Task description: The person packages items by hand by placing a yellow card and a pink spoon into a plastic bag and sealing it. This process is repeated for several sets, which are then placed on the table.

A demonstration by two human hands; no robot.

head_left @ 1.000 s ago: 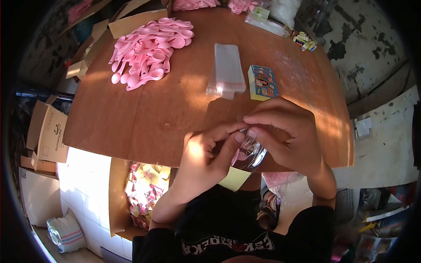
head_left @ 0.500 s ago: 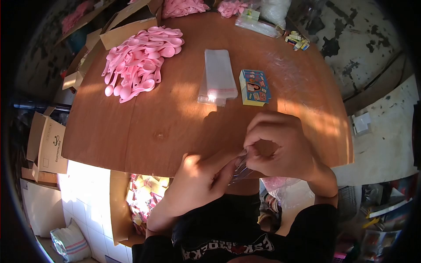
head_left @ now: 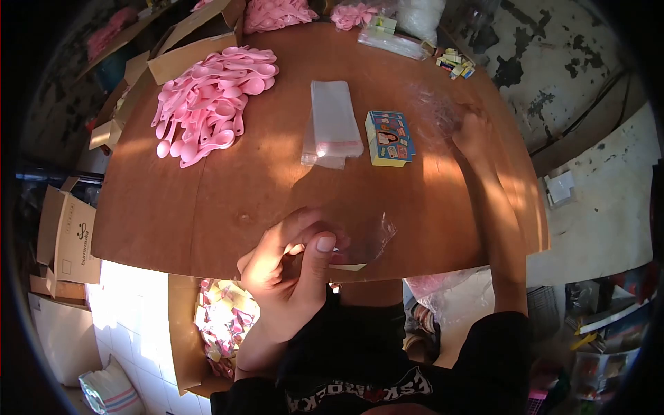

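My left hand [head_left: 294, 259] is closed at the table's front edge, thumb and fingers pinching a clear plastic bag [head_left: 373, 242]. Something pink and a pale edge show low in or behind the bag; I cannot make out what they are. My right hand [head_left: 474, 131] is stretched out to the far right, its fingers bunched at a heap of thin clear plastic scraps [head_left: 436, 111]. What those fingers hold, if anything, is too small to tell. Between the hands lie a stack of blue printed cards [head_left: 391, 138] and a stack of flat clear bags [head_left: 333, 121].
A large pile of pink plastic spoons [head_left: 214, 100] covers the table's left side. Behind it stands an open cardboard box [head_left: 194, 55]. Small yellow-and-white packets [head_left: 455, 63] lie at the back right. Below the front edge, a box holds wrapped pieces [head_left: 225, 318].
My right hand has left the bag and moved forward and right to the plastic scraps. My left hand keeps the bag, now turned more upward and spread into view.
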